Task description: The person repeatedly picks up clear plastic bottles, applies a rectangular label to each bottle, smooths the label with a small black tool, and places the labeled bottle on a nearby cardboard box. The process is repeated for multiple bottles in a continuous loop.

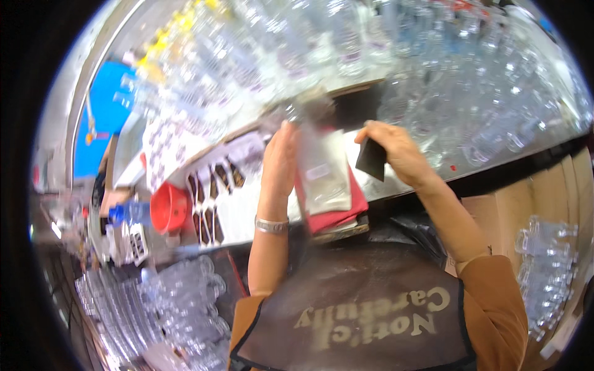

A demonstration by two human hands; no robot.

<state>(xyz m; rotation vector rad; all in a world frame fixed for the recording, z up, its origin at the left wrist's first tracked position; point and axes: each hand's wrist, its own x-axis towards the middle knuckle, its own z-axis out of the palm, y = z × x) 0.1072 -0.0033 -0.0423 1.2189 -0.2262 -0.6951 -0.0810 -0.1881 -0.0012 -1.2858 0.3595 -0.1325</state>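
My right hand (396, 151) grips a thin, dark, flat piece (372, 161) between thumb and fingers, over the right side of the work area. Upright beside a pale pad (337, 154), my left hand (281, 161) is closed at a smeared, see-through object (303, 117); its kind is unclear. The pale pad lies on a folded red cloth (357, 199) at the bench's near edge, between my hands. Left of my left hand, several small dark-and-silver pieces (214, 182) lie in rows on the white bench top (238, 213).
Many clear plastic bottles (349, 46) crowd the far side, and more clear containers (445, 93) fill the right. A red tub (169, 208) stands at left. Clear plastic pieces are stacked lower left (185, 290) and at right (544, 266). The bench edge runs before my apron.
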